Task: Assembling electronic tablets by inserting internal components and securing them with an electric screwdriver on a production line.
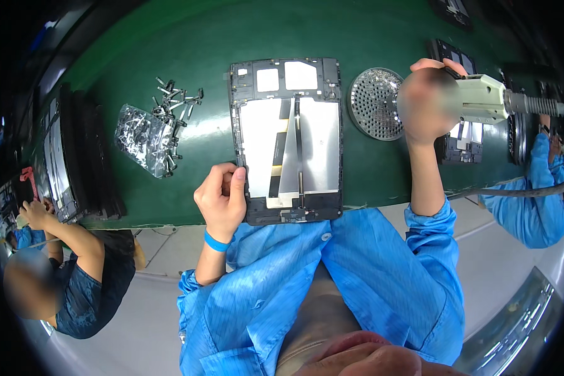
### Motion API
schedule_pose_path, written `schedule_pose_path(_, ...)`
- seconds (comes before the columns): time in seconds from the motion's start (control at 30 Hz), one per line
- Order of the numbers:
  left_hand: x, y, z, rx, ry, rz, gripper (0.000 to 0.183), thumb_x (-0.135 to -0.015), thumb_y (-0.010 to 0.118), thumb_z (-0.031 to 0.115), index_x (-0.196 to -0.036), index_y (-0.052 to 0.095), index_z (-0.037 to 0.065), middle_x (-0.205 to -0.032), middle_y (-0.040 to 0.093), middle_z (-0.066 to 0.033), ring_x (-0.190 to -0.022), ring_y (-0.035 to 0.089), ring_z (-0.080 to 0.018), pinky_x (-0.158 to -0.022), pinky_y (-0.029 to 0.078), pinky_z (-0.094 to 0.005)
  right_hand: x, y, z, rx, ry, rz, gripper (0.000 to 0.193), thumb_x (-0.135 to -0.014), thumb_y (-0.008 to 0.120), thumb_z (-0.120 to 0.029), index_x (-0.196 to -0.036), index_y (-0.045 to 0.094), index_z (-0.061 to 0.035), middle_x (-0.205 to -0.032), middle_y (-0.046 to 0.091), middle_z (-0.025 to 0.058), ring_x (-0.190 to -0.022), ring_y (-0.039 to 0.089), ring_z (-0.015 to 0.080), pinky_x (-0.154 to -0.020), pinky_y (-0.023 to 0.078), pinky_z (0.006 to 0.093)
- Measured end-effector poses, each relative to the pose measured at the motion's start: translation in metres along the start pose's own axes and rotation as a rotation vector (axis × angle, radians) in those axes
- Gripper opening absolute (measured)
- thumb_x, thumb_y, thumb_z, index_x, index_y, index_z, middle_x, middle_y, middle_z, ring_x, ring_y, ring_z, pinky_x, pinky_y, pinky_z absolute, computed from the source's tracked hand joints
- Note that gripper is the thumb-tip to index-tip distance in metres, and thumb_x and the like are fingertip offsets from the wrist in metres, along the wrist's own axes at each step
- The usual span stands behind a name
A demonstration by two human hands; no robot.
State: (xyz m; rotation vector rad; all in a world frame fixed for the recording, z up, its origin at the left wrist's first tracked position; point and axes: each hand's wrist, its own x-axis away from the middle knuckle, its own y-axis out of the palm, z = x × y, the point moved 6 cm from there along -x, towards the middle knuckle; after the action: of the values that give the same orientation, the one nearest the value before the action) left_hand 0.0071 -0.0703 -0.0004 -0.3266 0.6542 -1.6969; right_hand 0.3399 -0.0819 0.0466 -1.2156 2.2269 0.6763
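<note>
Left hand [221, 200] curled on tablet frame [286, 141] edge — right hand [427, 103] gripping electric screwdriver [482, 99].

Bench surface [169, 50]: dark green, glossy, with pale glare patches. Tablet frame [286, 141]: black border, inner panel silver-white, crossed by a black ribbon strip and a tan band. Round screw tray [375, 103]: grey metal, dotted all over with small holes. Loose screws [178, 100]: silver-grey. Plastic bag [143, 138]: clear, with a crinkled silver sheen. Electric screwdriver [482, 99]: off-white body, grey ribbed cable. Wristband [216, 241] on left hand [222, 199]: bright blue. Person's smock [332, 282]: bright blue with fine pinstripes. Stacked trays [75, 156]: black.
</note>
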Motion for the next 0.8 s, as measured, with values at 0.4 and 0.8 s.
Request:
schedule_pose_path(0.4, -0.006, -0.010, 0.001, -0.039, -0.028, -0.069, 0.010, -0.085, 0.059, 0.007, -0.079, 0.059, 0.000, -0.057, 0.053, -0.0118, -0.047, 0.050, -0.0227, -0.047, 0.039, -0.0308, -0.004, 0.006, -0.010, 0.020, 0.002, -0.012, 0.050, -0.089, 0.061, -0.022, -0.126, 0.034, -0.0015, -0.096, 0.057, 0.0196, -0.054, 0.049, 0.0121, -0.051, 0.044, 0.0264)
schedule_pose_path(0.8, -0.110, -0.037, -0.007, -0.584, 0.332, -0.082, 0.019, -0.068, 0.072, 0.015, -0.082, 0.065, 0.005, -0.076, 0.058, -0.0095, -0.080, 0.053, -0.0281, -0.072, 0.038, -0.0390, -0.015, 0.042, -0.027, -0.081, 0.002, -0.062, 0.048, -0.090, 0.059, -0.023, -0.125, 0.036, -0.0006, -0.098, 0.059, 0.0177, -0.053, 0.048, 0.0108, -0.051, 0.042, 0.0259)
